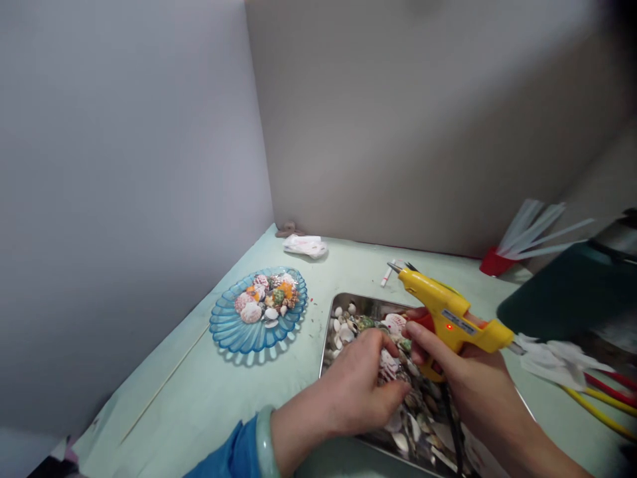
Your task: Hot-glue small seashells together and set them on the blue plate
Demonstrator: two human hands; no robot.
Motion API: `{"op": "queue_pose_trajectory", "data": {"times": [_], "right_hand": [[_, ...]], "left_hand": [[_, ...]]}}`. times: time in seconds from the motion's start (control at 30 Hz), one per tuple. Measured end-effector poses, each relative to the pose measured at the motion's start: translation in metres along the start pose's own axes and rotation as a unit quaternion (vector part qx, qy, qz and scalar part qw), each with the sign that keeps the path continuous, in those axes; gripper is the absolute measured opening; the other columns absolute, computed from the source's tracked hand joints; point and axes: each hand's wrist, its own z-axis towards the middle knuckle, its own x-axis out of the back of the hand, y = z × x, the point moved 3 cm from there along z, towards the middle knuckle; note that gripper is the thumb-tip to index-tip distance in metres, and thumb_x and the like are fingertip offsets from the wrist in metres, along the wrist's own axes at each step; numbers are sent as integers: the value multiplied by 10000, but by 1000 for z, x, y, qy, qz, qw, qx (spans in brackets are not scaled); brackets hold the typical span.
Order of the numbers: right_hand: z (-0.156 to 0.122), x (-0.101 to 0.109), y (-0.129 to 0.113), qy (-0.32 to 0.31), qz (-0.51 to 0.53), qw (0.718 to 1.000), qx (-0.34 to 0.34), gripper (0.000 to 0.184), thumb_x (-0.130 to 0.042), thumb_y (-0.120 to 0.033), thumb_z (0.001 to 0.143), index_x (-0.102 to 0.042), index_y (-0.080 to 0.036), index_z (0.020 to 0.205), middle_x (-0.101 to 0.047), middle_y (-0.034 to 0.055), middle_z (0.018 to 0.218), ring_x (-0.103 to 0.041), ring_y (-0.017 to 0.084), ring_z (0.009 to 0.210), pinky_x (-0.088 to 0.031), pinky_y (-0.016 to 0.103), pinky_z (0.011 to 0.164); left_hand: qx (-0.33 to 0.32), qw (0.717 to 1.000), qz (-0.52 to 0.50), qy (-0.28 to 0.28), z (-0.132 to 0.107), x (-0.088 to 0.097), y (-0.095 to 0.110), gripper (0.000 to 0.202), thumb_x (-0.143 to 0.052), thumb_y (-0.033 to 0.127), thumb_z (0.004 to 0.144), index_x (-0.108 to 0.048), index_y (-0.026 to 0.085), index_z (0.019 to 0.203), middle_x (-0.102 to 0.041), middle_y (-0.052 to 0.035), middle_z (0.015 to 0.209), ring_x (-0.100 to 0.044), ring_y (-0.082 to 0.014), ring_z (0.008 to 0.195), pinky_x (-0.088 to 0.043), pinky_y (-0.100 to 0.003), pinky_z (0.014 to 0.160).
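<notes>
My right hand (470, 378) grips a yellow hot glue gun (450, 317) with its red light on and its nozzle pointing up and left over a metal tray (329, 326) full of seashells. My left hand (355, 388), with a pale green bangle at the wrist, reaches into the tray with fingers curled down among the shells (393, 364); what they pinch is hidden. A blue glass plate (229, 326) to the left carries a glued cluster of coloured shells (266, 299).
Grey partition walls close off the left and back. A white wad (306, 245) lies in the corner. A red cup with clear glue sticks (522, 242) stands at the back right beside a dark green box (567, 292). Red and yellow cords (604, 398) run off right.
</notes>
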Motion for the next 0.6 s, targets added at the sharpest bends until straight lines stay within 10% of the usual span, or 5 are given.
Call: {"op": "queue_pose_trajectory", "data": {"times": [0.37,0.6], "right_hand": [[1,3,8,2,0,1000,2,246,-686,-382,736,-608,-191,871,-585,-43,555,-550,133,555,-447,231,587],[0,0,1,-2,35,999,-11,253,-678,-358,740,-611,-177,904,-589,-28,590,-550,142,544,-439,248,567]], "left_hand": [[-37,999,19,28,1,2,1,337,-601,218,743,-487,182,1059,-554,-69,1038,-515,-204,961,-395,-308,836],[11,999,10,50,5,4,-3,204,-597,236,753,-483,203,919,-518,6,797,-479,-158,700,-365,-266,624]]}}
